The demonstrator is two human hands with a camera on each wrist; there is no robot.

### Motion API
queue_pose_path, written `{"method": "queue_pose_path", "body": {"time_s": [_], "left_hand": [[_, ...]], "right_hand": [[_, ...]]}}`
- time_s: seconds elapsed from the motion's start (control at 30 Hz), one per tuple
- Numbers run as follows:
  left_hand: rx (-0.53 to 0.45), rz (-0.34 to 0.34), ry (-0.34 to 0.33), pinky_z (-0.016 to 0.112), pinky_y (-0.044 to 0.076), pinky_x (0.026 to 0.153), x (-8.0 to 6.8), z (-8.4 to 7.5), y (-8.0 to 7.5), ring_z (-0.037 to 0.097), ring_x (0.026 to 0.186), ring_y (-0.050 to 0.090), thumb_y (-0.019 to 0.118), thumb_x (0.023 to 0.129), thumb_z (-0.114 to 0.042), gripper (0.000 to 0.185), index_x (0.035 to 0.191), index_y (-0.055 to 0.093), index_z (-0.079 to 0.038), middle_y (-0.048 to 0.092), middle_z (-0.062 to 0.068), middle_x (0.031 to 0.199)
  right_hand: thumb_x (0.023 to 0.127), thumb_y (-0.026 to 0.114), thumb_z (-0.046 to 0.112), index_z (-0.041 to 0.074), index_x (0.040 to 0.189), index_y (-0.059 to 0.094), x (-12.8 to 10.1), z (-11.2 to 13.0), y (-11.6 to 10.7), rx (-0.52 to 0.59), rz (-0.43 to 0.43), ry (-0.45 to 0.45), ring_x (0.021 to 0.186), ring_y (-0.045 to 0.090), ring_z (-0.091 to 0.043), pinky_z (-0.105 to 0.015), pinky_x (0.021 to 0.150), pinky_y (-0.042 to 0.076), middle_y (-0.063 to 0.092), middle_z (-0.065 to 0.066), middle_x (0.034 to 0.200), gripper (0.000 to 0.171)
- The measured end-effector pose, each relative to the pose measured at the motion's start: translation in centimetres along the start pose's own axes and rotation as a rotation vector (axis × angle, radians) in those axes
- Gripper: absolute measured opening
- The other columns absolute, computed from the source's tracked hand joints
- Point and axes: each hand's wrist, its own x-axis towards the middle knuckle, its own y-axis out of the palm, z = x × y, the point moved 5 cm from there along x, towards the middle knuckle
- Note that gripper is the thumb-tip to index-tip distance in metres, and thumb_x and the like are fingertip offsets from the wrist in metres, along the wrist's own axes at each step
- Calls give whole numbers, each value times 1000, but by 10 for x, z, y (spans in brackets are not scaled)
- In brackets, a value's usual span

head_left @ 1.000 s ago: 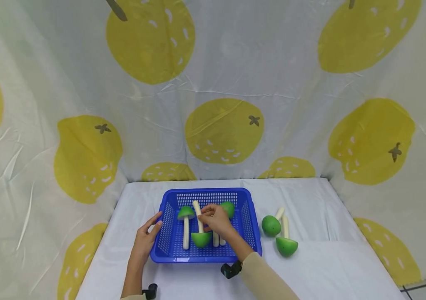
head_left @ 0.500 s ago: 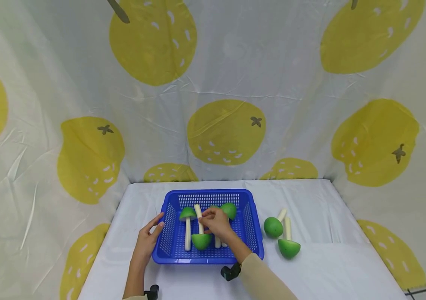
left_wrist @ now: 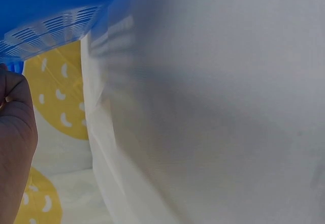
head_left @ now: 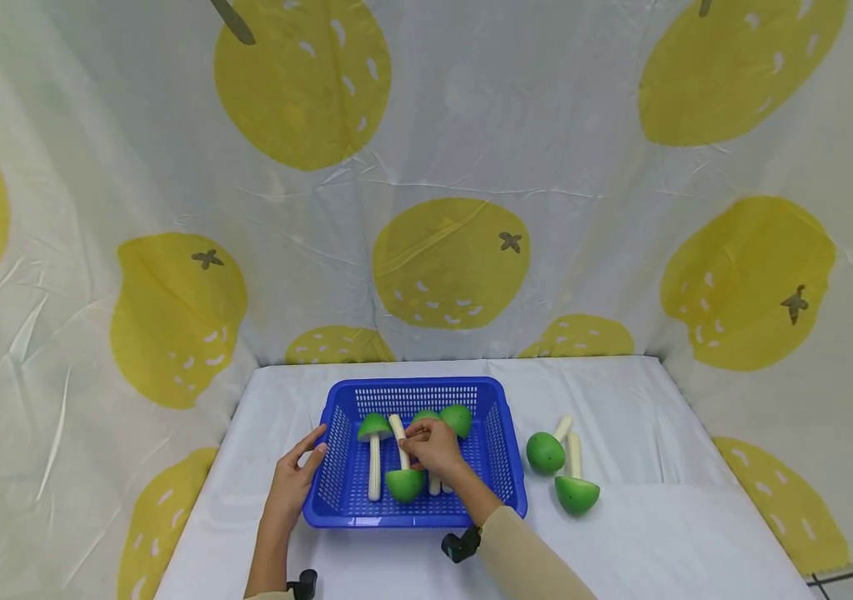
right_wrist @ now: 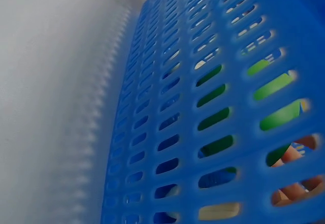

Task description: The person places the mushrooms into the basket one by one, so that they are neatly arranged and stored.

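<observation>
I am looking down at a white surface (head_left: 644,533) walled by lemon-print cloth. My right hand (head_left: 432,446) is reaching into the blue basket (head_left: 503,467), its grip pinching the pale stem of a green-capped mushroom (head_left: 403,482) whose long axis is running toward me, cap nearest. My left hand (head_left: 293,486), fingers straight, is resting on the basket's left wall. Two spare mushrooms (head_left: 561,471) are lying right of it.

Left wrist: only the hand's edge (left_wrist: 15,132) is showing under the basket rim (left_wrist: 45,28).

Right wrist: green caps and fingertips (right_wrist: 294,155) are showing through the slotted wall (right_wrist: 177,132).
</observation>
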Motion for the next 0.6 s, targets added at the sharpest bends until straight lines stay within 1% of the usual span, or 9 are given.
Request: {"method": "queue_pose_path", "body": {"time_s": [0.13,0.27,0.3,0.37,0.4,0.47,0.5,0.53,0.6], "left_hand": [[6,-3,0,57,40,113,1,1,-1,36,139,46,59,103,-46,50,150,54,-30,54,14,141],[-10,3,-2,63,34,118,2,0,-3,37,144,41,59,104,-44,50,151,54,-28,53,15,141],[-11,6,-6,62,34,117,0,-4,-3,37,144,41,59,105,-42,49,151,53,-27,53,15,141],[-4,8,-5,52,46,110,-5,-13,-3,34,134,49,58,106,-38,49,152,53,-23,53,16,139],[-2,9,-6,47,48,105,-7,-18,-3,33,130,51,58,106,-36,48,152,53,-22,54,17,138],[5,9,-14,39,49,98,-10,-23,-2,31,125,53,58,106,-32,47,152,53,-20,55,17,136],[8,9,-16,37,48,97,-10,-24,-2,31,125,53,58,107,-30,47,152,53,-19,55,17,136],[10,6,-14,36,48,96,-8,-20,-1,30,124,53,58,106,-32,47,152,53,-20,55,17,136],[5,0,-16,43,44,103,-3,-10,0,33,131,50,59,106,-34,47,152,54,-23,55,15,137]], "right_hand": [[91,77,11,0,107,70,-1,1,0,-42,-5,-19,77,72,-19,-33,58,61,76,-12,95,21],[91,78,10,-1,107,70,-1,1,1,-66,-11,-27,77,73,-19,-33,56,60,76,-12,94,21],[90,78,10,-1,107,70,0,0,1,-64,-12,-20,76,73,-20,-34,56,61,76,-12,94,21],[89,79,9,-1,106,70,1,-2,2,-57,-24,-9,72,73,-19,-34,55,61,75,-11,92,21],[89,79,8,-1,105,70,2,-4,2,-57,-32,-5,69,73,-19,-34,55,60,75,-11,91,21],[87,80,7,-1,104,70,3,-6,3,-63,-49,-5,64,72,-18,-33,53,60,75,-10,87,21],[86,81,7,-1,103,71,3,-6,3,-71,-56,-9,62,72,-18,-33,52,60,75,-10,86,21],[86,81,7,-1,102,71,3,-7,3,-81,-63,-14,61,71,-17,-32,51,59,75,-10,84,21],[86,82,8,-2,102,71,3,-7,3,-102,-67,-27,59,70,-16,-32,50,58,75,-10,83,21]]}}
